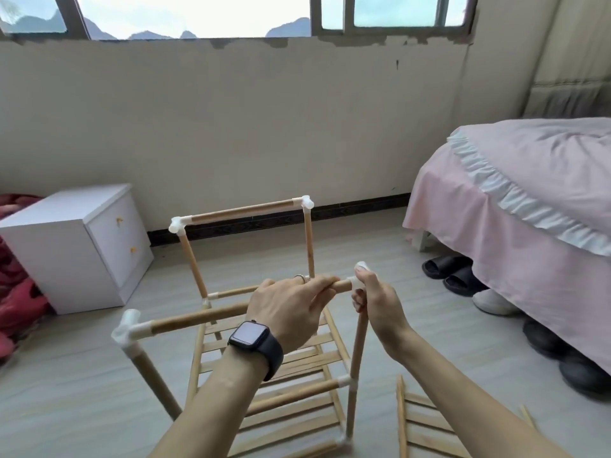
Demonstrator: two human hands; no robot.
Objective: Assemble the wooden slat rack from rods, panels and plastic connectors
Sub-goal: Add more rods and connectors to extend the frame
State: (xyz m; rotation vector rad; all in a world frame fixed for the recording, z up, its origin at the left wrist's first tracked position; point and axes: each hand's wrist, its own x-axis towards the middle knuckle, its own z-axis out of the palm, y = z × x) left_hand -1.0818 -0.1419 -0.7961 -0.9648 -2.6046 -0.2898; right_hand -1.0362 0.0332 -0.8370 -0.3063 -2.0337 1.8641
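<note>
Fingers [322, 283] of the left hand [291, 302] are curling round the front top rod [198, 317] close to its right end, while the right hand [377, 302] is gripping the top of the near-right upright rod [358, 352], its thumb lying against the white corner connector [362, 266] there. In the head view, the only one, the half-built rack is standing on the floor directly in front of the person, with its slat panel [297, 361] sitting low between the uprights and a spare slat panel [426, 424] lying on the floor just to its right. Whether the rod end is fully seated in the connector cannot be told, since the hands are covering the joint. Judging from this, the main risk is pushing the rod in off-axis: it would be jamming or levering the connector off the upright. Force along the rod could also be pulling it out of the near-left connector [127, 328], or racking the light frame so that the back joints are loosening and the whole rack is tipping. As for writing, nothing readable is showing: the watch [253, 335] on the left wrist is displaying a dark screen, and no brand or label is appearing on the rods, connectors or the white cabinet [76, 246].
</note>
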